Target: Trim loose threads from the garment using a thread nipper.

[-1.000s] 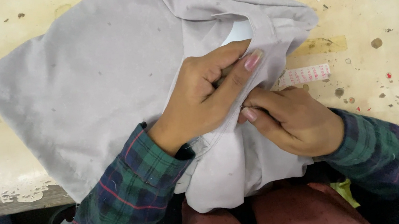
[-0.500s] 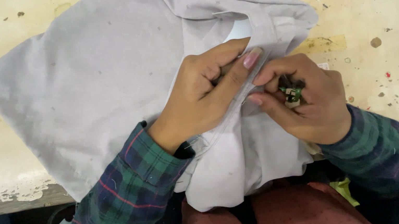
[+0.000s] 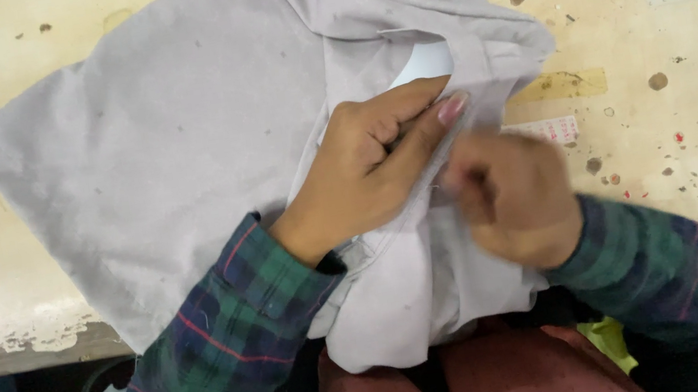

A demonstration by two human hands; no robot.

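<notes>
Pinched shut, your left hand [image 3: 364, 171] grips a fold of grey cloth [image 3: 176, 148]. Right hand [image 3: 510, 195] is blurry beside it, can't tell its grip. Cloth's soft & light, prob. floppy; hold near the fold.

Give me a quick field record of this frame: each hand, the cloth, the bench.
left hand: fist closed on a fold of the grey cloth, thumb pressed along it
right hand: motion-blurred, against the cloth beside the left thumb; grip unclear
grey cloth: spread over the bench, lower edge hanging into the lap
white label: peeks from a fold above the left hand
bench: cream top, stained and paint-flecked
</notes>
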